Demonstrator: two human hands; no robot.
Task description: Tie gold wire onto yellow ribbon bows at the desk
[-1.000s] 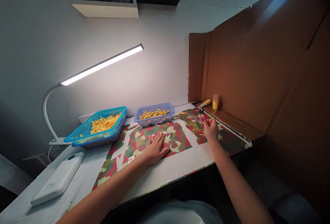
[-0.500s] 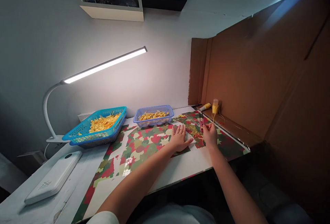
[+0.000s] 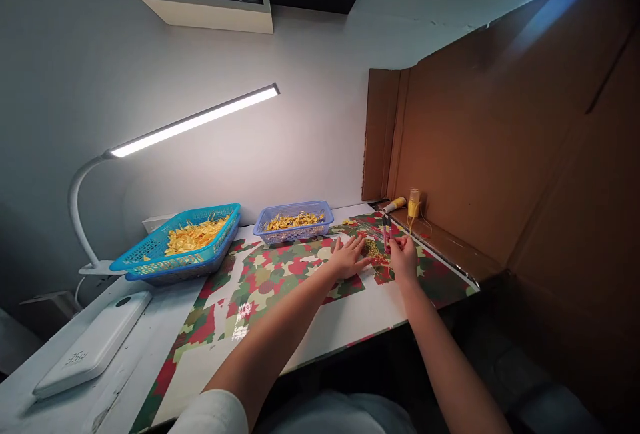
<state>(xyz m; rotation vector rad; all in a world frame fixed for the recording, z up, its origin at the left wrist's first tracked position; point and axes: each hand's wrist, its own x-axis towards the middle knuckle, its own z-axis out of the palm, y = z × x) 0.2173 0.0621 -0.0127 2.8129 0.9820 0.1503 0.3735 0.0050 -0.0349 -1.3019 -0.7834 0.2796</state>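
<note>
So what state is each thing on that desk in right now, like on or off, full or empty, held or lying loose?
Desk lamp: switched on.
Large blue basket: holds yellow pieces.
Small blue basket: holds yellow pieces.
Scissors: held upright in the right hand.
Left hand: flat, fingers spread on the patterned sheet.
Yellow thread spool: standing upright.

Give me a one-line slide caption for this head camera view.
Left hand flat on camouflage paper, right hand holding scissors, two baskets under a desk lamp.
</note>
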